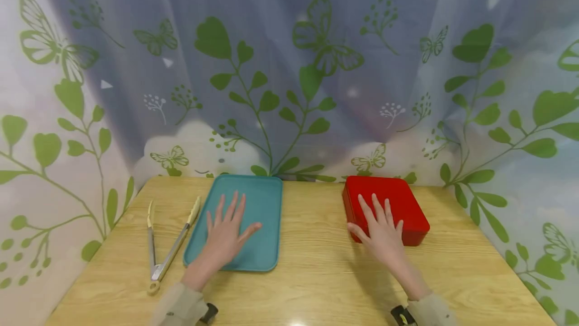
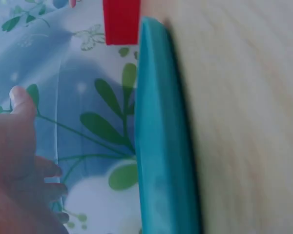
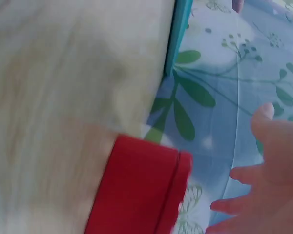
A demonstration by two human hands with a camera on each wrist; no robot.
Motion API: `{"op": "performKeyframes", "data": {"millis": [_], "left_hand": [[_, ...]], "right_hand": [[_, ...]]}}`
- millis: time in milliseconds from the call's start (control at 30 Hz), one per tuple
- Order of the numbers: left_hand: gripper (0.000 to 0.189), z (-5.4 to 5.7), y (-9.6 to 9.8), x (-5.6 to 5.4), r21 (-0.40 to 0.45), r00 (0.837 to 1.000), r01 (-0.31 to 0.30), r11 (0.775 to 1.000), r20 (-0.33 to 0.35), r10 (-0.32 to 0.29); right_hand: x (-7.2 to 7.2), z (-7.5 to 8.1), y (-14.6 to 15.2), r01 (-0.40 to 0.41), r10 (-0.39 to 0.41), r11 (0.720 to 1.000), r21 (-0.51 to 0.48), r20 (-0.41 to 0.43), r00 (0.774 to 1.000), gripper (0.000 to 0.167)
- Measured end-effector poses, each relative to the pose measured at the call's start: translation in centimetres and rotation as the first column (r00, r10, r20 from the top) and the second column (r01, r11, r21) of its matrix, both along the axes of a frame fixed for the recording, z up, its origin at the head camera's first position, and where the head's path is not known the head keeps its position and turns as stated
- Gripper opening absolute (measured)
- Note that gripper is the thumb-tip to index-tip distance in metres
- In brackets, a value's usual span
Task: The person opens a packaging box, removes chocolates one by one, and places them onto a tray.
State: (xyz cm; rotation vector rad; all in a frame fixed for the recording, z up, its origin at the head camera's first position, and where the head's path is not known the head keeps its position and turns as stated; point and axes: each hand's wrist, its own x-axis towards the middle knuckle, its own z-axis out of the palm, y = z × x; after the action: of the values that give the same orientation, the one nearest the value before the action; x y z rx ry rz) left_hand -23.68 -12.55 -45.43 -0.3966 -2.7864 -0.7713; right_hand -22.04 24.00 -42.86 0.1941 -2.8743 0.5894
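Observation:
My left hand [image 1: 226,233] is spread above a teal tray [image 1: 262,205], its fingers straight and holding nothing. In the left wrist view, the hand [image 2: 19,165] shows a gap from the tray's rim [image 2: 166,136]. Over a red lidded box [image 1: 398,195], my right hand [image 1: 383,235] also has its fingers spread with nothing in them. The right wrist view shows that hand [image 3: 268,180] apart from the side of the box [image 3: 132,190]. Left of the tray lies a pair of tongs [image 1: 174,250] with cream tips, its arms spread apart.
The wooden table [image 1: 312,245] carries the tray, box and tongs, with bare wood between tray and box. A curtain [image 1: 289,90] printed with leaves and butterflies hangs behind the table's back edge and along both sides.

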Motion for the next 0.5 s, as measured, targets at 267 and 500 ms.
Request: {"op": "performKeyframes", "data": {"millis": [267, 500], "left_hand": [[0.068, 2.0, 4.2, -2.0, 0.313, 0.994, 0.1, 0.944, -0.061, -0.085], [0.057, 2.7, 9.2, -3.3, 0.513, 0.99, 0.135, 0.848, -0.044, -0.131]], "right_hand": [[-1.0, 1.6, 4.9, -0.002, -0.028, 0.985, -0.174, -0.169, 0.985, 0.065], [-1.8, 2.0, 10.0, 0.038, -0.119, 0.927, -0.373, -0.198, 0.973, 0.053]]}}
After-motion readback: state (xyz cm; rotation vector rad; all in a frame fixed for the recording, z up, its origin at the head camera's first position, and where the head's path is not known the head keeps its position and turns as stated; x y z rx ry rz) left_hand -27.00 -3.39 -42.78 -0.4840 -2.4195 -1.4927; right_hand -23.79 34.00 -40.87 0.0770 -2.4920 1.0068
